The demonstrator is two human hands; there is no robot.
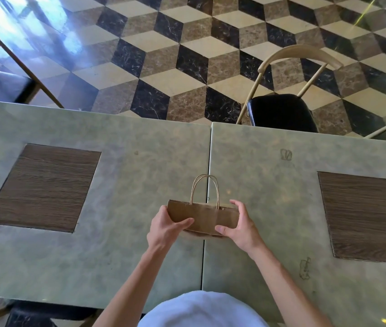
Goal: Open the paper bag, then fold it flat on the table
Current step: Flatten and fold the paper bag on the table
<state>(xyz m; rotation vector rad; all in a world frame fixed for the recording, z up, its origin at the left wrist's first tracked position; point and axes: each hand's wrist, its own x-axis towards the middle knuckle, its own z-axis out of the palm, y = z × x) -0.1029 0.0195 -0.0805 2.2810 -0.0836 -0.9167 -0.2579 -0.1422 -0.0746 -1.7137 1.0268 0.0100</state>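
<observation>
I have the bag point(202, 217) low centre of frame, over the worktop point(116, 244) seam, left hand point(166, 228) and right hand point(240, 226) pinching its ends; I'd keep thumbs on the front panel and spread evenly. Chairs and cube-tiled floor fill the upper frame

two pale green mottled table tops point(121, 256) are set edge to edge, with a narrow seam point(207, 197) seen between them. a dark wood-grain square panel point(42, 187) is inlaid in the left top, and another point(366, 218) in the right. a tan-framed chair with a black seat point(281, 112) is placed beyond the far edge, on a cube-patterned marble floor point(175, 67).
</observation>
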